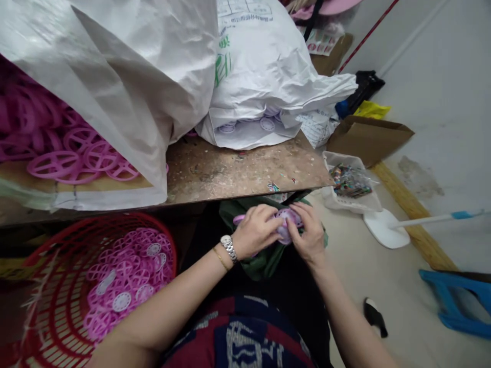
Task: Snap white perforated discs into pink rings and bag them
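Above my lap, both hands are closed on a round lilac plastic disc (284, 234). My left hand (258, 230), with a watch at its wrist, presses the disc from the left. A pink ring (238, 219) sticks out behind that hand; whether it is gripped there I cannot tell. My right hand (309, 232) pinches the disc's right side with thumb and fingers. A dark green cloth (264, 266) lies on my lap under the hands.
A red basket (57, 296) of pink wheel-like rings (126, 271) stands at left. White sacks hold pink rings (82, 153) and lilac discs (267, 123) on the wooden table (230, 174). A white bin (351, 204), dustpan (383, 230) and blue stool (456, 301) are at right.
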Motion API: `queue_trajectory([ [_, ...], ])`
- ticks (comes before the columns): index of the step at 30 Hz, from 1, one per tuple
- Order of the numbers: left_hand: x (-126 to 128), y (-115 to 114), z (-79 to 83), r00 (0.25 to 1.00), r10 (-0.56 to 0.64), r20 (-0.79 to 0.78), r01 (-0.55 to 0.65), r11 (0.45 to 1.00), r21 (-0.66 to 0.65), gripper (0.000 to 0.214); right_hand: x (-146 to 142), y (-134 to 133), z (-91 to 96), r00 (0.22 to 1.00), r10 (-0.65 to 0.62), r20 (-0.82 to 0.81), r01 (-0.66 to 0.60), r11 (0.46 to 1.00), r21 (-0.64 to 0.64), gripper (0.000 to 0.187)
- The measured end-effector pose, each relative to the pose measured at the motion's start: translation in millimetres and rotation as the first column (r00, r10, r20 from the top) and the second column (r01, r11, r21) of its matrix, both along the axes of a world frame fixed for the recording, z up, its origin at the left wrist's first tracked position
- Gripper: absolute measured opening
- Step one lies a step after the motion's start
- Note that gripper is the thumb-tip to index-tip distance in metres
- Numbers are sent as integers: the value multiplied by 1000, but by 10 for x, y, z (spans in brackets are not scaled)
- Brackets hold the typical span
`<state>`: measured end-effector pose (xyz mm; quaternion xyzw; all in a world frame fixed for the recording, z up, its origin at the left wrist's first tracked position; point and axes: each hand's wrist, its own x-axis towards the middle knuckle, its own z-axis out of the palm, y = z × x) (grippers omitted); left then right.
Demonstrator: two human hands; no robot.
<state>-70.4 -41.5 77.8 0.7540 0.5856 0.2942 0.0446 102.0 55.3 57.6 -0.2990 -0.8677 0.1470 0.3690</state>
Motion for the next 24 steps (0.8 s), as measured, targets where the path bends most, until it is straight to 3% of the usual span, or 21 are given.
queue_trajectory([
  [4, 282, -42, -474, 988, -70, 136, 90, 985, -148, 40, 272, -39, -504, 986, -84, 144, 99, 991, -95, 27],
  [7, 318, -125, -550, 978, -85, 188, 123, 972, -199, 22, 369, -74, -696, 979, -100, 178, 130, 977, -170, 27],
  [10, 242, -232, -356, 972, -71, 223, 108, 981, -161, 17, 345, -127, -715, 983, -31, 179, 74, 967, -242, 27],
  [14, 71, -468, 100, 960, -20, 278, 12, 999, 30, 19, 159, -196, -615, 988, 82, 128, -39, 950, -309, 27],
  [18, -230, -816, 500, 963, 101, 251, -166, 953, 253, 34, -115, -251, -472, 979, 200, 35, -181, 937, -297, 25],
  [21, -605, -1075, 691, 914, 355, 195, -404, 830, 385, 44, -311, -306, -339, 964, 266, -21, -262, 925, -276, 24],
  [24, -1053, -1259, 811, 705, 702, 100, -657, 594, 464, 41, -461, -371, -204, 948, 315, -46, -316, 910, -269, 22],
])
